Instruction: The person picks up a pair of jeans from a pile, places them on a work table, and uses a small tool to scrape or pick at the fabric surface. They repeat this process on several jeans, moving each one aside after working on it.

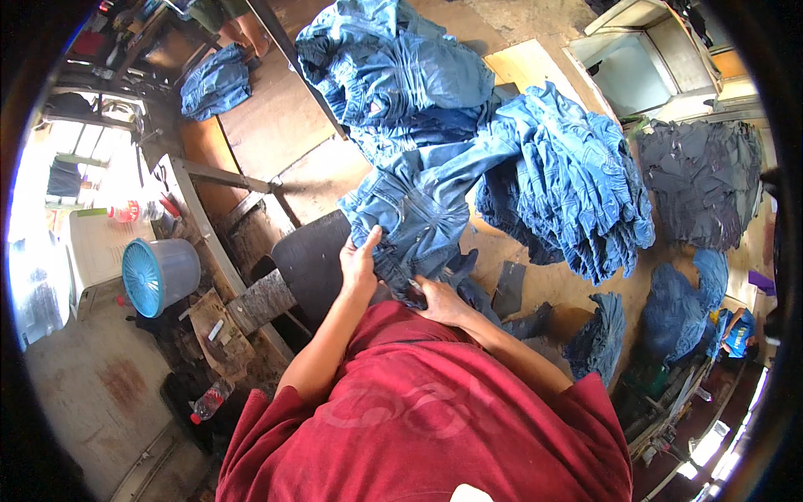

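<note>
Stretched in front of me is a pair of faded blue jeans (411, 219), with seams and wrinkles showing and one part reaching up and right toward the stacks. My left hand (360, 266) is closed on its near left edge, thumb on top. At the near lower edge, close to my shirt, my right hand (443, 301) pinches the darker denim; some of its fingers are hidden under the cloth. Beyond lies a heaped pile of blue denim (401, 75). To the right, a thick stack of blue denim (577, 176) touches the held piece.
A dark stool-like board (314, 255) is left of my hands. Further left stand a clear bucket with a blue lid (146, 276) and a bottle (211, 402). A dark grey cloth stack (701, 180) and loose denim (673, 309) lie right. A person's legs (247, 29) show at far left.
</note>
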`<state>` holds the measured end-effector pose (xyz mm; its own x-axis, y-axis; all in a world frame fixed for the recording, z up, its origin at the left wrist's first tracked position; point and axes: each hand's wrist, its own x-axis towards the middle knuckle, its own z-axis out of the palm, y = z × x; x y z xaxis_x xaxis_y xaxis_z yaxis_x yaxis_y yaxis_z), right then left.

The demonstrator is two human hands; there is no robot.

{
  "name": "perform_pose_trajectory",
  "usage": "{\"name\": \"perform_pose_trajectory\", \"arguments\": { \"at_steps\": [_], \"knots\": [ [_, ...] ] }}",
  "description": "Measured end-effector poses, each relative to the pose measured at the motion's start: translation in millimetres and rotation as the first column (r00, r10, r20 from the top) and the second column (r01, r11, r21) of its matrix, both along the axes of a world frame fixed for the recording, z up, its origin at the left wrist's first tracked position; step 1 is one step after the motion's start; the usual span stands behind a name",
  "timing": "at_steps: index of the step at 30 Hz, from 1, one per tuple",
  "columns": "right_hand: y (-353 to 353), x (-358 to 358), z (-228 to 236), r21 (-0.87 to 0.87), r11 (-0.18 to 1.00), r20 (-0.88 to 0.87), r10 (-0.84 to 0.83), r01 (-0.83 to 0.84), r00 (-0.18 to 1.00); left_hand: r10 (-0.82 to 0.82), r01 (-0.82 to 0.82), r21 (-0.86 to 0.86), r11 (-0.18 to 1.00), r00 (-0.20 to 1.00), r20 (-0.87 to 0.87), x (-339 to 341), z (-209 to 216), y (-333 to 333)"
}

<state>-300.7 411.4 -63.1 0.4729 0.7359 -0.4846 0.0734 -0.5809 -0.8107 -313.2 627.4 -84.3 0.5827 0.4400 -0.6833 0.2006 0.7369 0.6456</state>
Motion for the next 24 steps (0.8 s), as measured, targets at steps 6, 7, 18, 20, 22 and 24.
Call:
{"name": "perform_pose_trajectory", "arguments": {
  "at_steps": [6,7,18,20,22,24],
  "knots": [
    [58,-4,26,0.082,0.973,-0.179,0.227,-0.215,0.957,-0.033,0.067,0.205,0.976,0.986,-0.164,-60,15,85],
    [59,4,34,0.058,0.964,-0.24,0.266,-0.26,0.934,-0.054,0.085,0.229,0.97,0.989,-0.137,-72,16,95],
    [-16,225,36,-0.032,0.833,0.73,-0.359,0.553,0.582,0.24,0.39,0.881,0.268,0.859,-0.453,-46,54,87],
    [-16,239,15,0.064,0.826,0.592,-0.483,0.56,0.645,0.199,0.324,0.942,-0.092,0.933,-0.301,-29,71,59],
    [-10,249,-2,0.196,0.799,0.498,-0.58,0.568,0.644,-0.11,0.209,0.973,-0.098,0.969,-0.219,-5,67,25],
    [-3,258,-14,0.246,0.847,0.852,-0.421,0.472,0.312,-0.22,0.338,0.921,-0.193,0.9,-0.376,12,51,-13]
  ]
}}
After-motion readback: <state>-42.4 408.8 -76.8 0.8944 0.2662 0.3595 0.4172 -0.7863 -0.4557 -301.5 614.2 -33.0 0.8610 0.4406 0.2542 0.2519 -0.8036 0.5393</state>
